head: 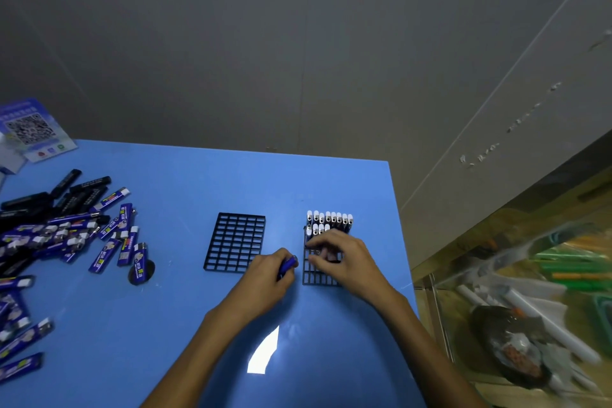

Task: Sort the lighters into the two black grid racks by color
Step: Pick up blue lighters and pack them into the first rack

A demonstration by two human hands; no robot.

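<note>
Head view looks down on a blue surface with two black grid racks side by side. The left rack stands with no lighters in its cells. The right rack carries upright lighters with white tops along its far rows. The left hand curls its fingers round a blue lighter, its grip closed on it, just between the two racks. The right hand rests over the middle of the right rack, fingers bent down into the cells; motion blur hides whether that grip holds anything, so I cannot tell. A loose pile of blue and black lighters lies well apart at the left edge of the surface, near a card with a QR code.
</note>
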